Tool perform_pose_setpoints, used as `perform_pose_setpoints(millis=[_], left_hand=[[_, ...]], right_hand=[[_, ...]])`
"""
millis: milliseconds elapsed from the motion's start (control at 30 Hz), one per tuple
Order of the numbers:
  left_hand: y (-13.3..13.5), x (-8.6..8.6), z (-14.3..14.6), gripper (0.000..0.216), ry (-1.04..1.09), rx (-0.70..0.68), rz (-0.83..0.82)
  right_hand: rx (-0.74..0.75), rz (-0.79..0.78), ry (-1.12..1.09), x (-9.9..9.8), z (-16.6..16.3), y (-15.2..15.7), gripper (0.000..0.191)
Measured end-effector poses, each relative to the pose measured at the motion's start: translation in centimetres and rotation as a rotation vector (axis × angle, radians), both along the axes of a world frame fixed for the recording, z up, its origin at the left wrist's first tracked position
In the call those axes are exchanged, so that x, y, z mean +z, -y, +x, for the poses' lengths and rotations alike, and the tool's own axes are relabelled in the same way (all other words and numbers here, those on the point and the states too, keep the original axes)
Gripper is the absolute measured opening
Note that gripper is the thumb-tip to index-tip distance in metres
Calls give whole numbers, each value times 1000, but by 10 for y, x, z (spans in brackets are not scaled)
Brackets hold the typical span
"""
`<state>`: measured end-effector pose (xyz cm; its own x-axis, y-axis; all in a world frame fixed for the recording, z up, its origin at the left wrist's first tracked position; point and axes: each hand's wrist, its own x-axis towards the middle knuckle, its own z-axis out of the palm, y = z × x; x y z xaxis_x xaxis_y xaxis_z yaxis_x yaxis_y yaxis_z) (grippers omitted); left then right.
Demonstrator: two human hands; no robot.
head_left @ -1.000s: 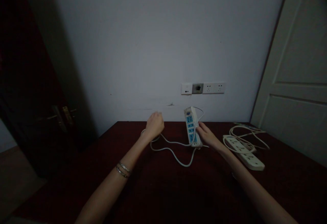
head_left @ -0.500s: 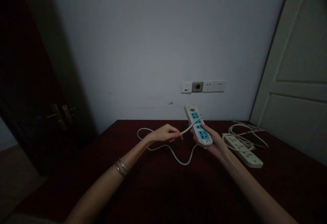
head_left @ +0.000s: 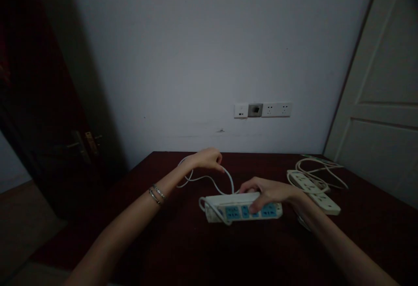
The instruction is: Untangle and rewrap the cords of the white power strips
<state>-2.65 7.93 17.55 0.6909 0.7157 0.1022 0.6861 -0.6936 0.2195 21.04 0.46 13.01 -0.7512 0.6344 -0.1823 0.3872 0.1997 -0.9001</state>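
Note:
My right hand (head_left: 266,191) grips a white power strip with blue sockets (head_left: 235,211), held sideways just above the dark red table (head_left: 196,251). Its white cord (head_left: 212,181) loops round the strip's left end and runs up to my left hand (head_left: 207,159), which is closed on the cord a little behind and left of the strip. Two thin bracelets sit on my left wrist (head_left: 157,193).
Two more cream power strips (head_left: 313,190) with tangled cords lie on the table at the right. A row of wall sockets (head_left: 262,110) is on the white wall behind. A dark door with a handle (head_left: 81,144) stands left, a white door (head_left: 382,116) right.
My right hand has turned the strip from upright to sideways and brought it nearer to me. My left hand has drawn the cord back and up, and a loop now wraps the strip's left end.

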Motion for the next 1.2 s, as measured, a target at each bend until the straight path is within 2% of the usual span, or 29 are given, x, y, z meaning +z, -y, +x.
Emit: perform_pose_setpoints(millis=[67,133,233,300,367,433,500,633,733,800,867,933,967,1067,1133,1200], left_hand=[[13,7,10,24,72,38,127],[27,11,15,20,155,55,71],[44,11,13,28,283,4,-275],[50,7,10,38,357,-41,-489],[51,0,6,39,405,-73,-606],[47,-11,1,32,431,-106,-670],[41,-24,-5,22,453,-143,-754],[29,-48,-18,23,512,-205,-1048],[19,-55,-27,28,474,-186,-1155],[10,-53,-32,27,401,-123,-1094],[1,-45,-34,23,367,-48,-944],[-4,-34,-34,23,363,15,-753],[-6,-28,-34,24,347,41,-654],[-1,-13,-27,21,248,108,-326],[8,-7,-19,13,227,152,-102],[21,-7,-9,16,276,171,56]], right_hand=[[-133,128,26,-3,-9,-4,30],[-342,198,-36,-10,-11,-12,26],[-725,227,-248,-22,-4,-24,27],[-899,158,-454,-27,3,-28,28],[-935,14,-675,-26,11,-29,29],[-900,-125,-853,-22,19,-27,28],[-896,-209,-945,-18,27,-24,25],[-935,-200,-929,-20,41,-18,24],[-814,-195,-823,-26,46,-12,35],[-594,-269,-723,-27,45,-5,46],[-311,-365,-603,-25,37,3,58],[-101,-437,-458,-21,24,10,59],[-56,-455,-384,-19,17,13,56],[-145,-412,-234,-16,-3,13,44],[-298,-290,-198,-20,-12,6,48],[-484,-105,-187,-26,-17,-4,56]])
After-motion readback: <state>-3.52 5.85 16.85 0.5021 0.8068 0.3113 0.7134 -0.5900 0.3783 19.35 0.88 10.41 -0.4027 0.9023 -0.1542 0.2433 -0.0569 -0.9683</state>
